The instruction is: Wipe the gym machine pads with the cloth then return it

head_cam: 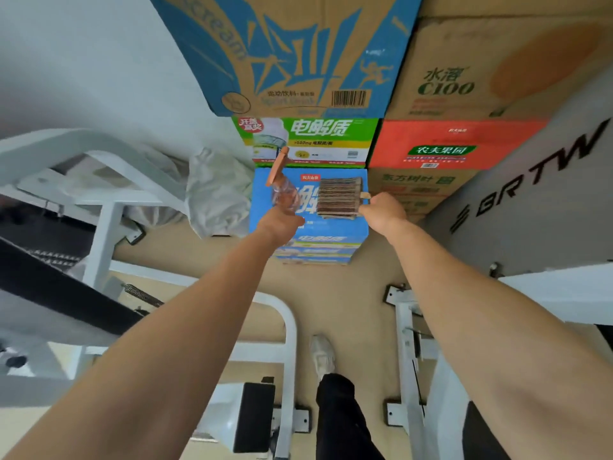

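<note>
Cloth: we see the striped brown cloth folded flat on top of the blue drinks box, toward the box's right side, with our right hand at its right edge.
White machine frame: far left, we see white tubing and a dark padded bench surface running below it, partly blurred.
Plastic bag: a pale crumpled bag sits on the floor between the frame and the blue box, against the wall.
Left hand: our fingers are wrapped around the base of a clear spray bottle with an orange trigger head; the bottle tilts up and left over the blue box's left part. We cannot tell whether it touches the box.
Stacked cartons: behind the blue box we see a green-and-white carton and above it a large blue-and-tan carton; to the right stand a red carton and a brown carton.
Right hand: our fingers are curled in at the cloth's right edge, pinching it near a small tan tag.
Grey panel: at the right we see a slanted grey surface with black lettering.
Floor: tan, with one pale shoe and a black trouser leg below centre.
</note>
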